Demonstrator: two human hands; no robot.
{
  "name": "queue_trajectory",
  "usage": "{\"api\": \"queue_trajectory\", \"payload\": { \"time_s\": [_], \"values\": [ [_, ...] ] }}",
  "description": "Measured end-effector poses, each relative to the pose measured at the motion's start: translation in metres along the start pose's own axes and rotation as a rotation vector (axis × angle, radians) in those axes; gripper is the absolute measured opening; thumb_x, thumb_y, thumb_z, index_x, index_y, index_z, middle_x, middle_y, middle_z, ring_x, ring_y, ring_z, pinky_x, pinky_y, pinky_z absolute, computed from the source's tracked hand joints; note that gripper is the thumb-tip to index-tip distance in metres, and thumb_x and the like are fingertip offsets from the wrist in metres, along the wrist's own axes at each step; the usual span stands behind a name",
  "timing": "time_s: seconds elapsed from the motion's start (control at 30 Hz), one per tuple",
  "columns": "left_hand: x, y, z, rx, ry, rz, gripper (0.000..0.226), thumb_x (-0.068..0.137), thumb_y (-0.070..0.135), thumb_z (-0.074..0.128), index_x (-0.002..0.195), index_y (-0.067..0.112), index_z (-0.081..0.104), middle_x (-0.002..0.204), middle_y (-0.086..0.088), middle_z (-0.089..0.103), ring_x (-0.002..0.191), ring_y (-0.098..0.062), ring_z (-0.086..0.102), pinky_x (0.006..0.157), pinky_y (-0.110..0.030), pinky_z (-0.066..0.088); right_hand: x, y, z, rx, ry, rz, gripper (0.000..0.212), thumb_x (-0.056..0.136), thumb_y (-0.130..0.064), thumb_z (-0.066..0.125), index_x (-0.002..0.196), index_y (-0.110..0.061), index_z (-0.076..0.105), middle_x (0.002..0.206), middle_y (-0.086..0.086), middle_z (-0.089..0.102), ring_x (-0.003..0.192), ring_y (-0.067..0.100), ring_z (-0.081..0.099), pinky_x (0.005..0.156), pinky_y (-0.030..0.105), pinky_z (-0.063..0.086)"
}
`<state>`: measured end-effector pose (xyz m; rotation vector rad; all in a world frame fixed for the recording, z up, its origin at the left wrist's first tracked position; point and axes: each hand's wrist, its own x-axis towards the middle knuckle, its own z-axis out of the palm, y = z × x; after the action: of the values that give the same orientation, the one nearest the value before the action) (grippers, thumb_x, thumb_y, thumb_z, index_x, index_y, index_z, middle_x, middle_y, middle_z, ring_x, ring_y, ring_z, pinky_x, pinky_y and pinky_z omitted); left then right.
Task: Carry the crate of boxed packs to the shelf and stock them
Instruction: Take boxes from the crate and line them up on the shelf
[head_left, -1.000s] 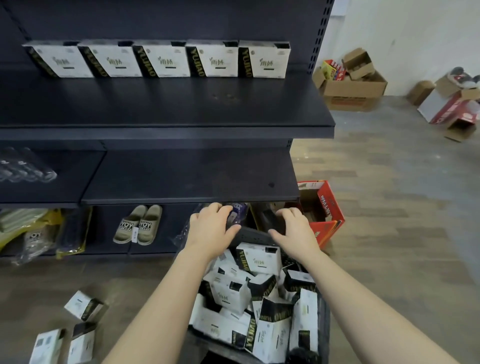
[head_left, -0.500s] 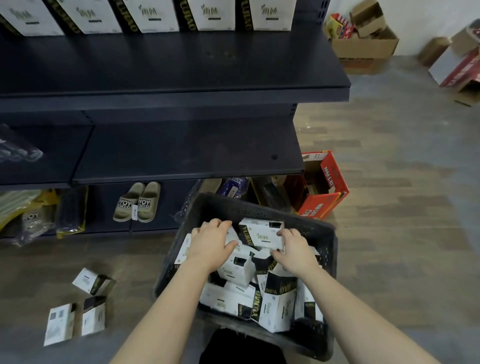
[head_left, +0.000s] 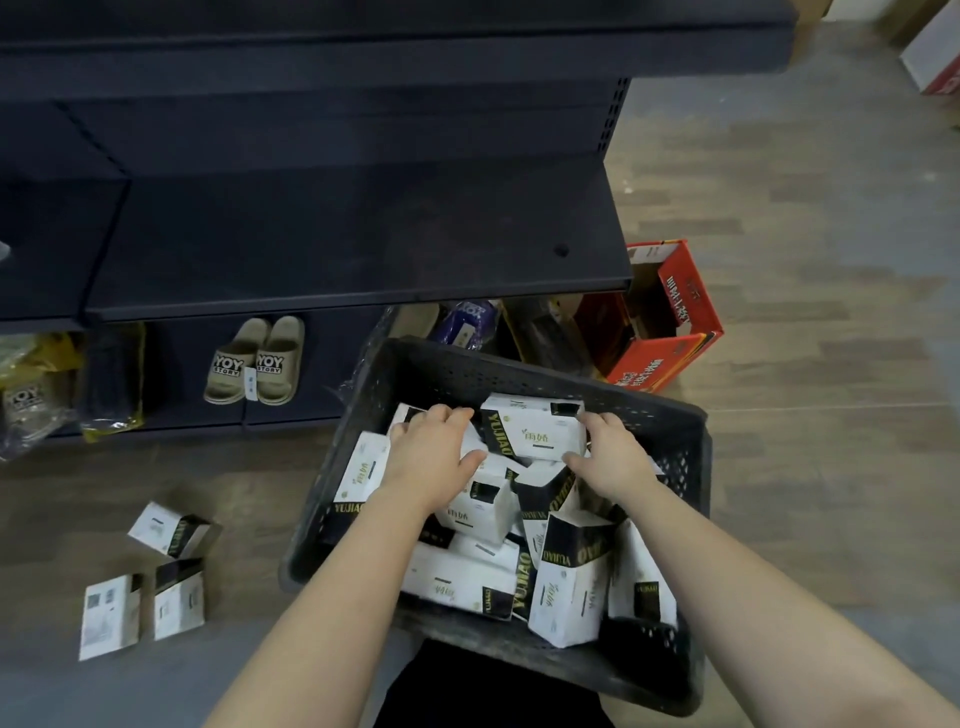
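A dark plastic crate (head_left: 670, 431) stands on the floor in front of the shelf, filled with several white boxed packs with black and gold ends. One boxed pack (head_left: 540, 431) lies on top near the far wall. My right hand (head_left: 615, 460) grips its right end, fingers over the edge and thumb underneath. My left hand (head_left: 428, 452) lies just left of it, its fingers curled over another pack (head_left: 363, 462) and its thumb beside the top pack's black end. The dark shelf board (head_left: 363, 244) above the crate is bare.
Three loose packs (head_left: 171, 530) lie on the floor at the left. Beige slippers (head_left: 254, 361) and bagged goods sit on the bottom shelf. A red open carton (head_left: 670, 317) stands right of the shelf. Wooden floor stretches to the right.
Both hands left the crate's far rim and came down onto the packs inside. The view tilted down, so the stocked top shelf dropped out of sight.
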<state>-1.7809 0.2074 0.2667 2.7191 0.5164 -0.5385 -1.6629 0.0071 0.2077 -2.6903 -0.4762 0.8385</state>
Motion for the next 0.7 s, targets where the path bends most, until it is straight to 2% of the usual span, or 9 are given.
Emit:
{"api": "queue_trajectory", "payload": {
  "time_s": [0.17,0.27,0.43,0.6,0.7],
  "values": [
    [0.02,-0.011,0.023,-0.01,-0.006,-0.011,0.06,0.097,0.048,0.046,0.15,0.026,0.027,0.145,0.0,0.04,0.132,-0.022,0.038,0.108,-0.042,0.028,0.029,0.008,0.014,-0.001,-0.005,0.008,0.074,0.09,-0.031,0.065,0.152,-0.017,0.027,0.148,0.012,0.035,0.13,0.035,0.045,0.103,0.044,0.045],
    [0.029,-0.013,0.033,-0.008,-0.006,-0.011,0.06,0.097,0.047,0.046,0.15,0.025,0.028,0.146,0.0,0.039,0.133,-0.023,0.038,0.109,-0.042,0.028,0.038,0.012,0.023,0.01,0.016,0.018,0.073,0.088,-0.028,0.068,0.149,-0.017,0.03,0.147,0.012,0.035,0.127,0.035,0.047,0.1,0.043,0.046],
    [0.037,-0.01,0.044,-0.002,-0.018,-0.001,0.059,0.098,0.047,0.045,0.151,0.025,0.028,0.148,0.0,0.036,0.134,-0.023,0.037,0.11,-0.042,0.026,0.046,0.009,0.03,0.08,0.093,-0.016,0.059,0.08,-0.026,0.078,0.126,-0.014,0.043,0.132,0.007,0.044,0.108,0.027,0.055,0.082,0.034,0.048],
    [0.037,-0.005,0.047,-0.026,-0.015,0.001,0.059,0.098,0.047,0.045,0.15,0.026,0.028,0.147,-0.001,0.037,0.133,-0.023,0.037,0.11,-0.043,0.025,0.045,0.007,0.027,0.094,0.133,-0.017,0.048,0.075,-0.025,0.082,0.101,-0.016,0.043,0.116,0.005,0.046,0.081,0.02,0.052,0.067,0.03,0.04],
    [0.034,-0.003,0.043,-0.045,-0.001,-0.001,0.06,0.098,0.046,0.046,0.151,0.026,0.028,0.148,0.001,0.036,0.135,-0.022,0.035,0.11,-0.041,0.024,0.044,0.005,0.022,0.105,0.123,-0.021,0.051,0.074,-0.023,0.084,0.105,-0.016,0.044,0.118,0.005,0.047,0.082,0.019,0.051,0.068,0.029,0.039]
  ]
}}
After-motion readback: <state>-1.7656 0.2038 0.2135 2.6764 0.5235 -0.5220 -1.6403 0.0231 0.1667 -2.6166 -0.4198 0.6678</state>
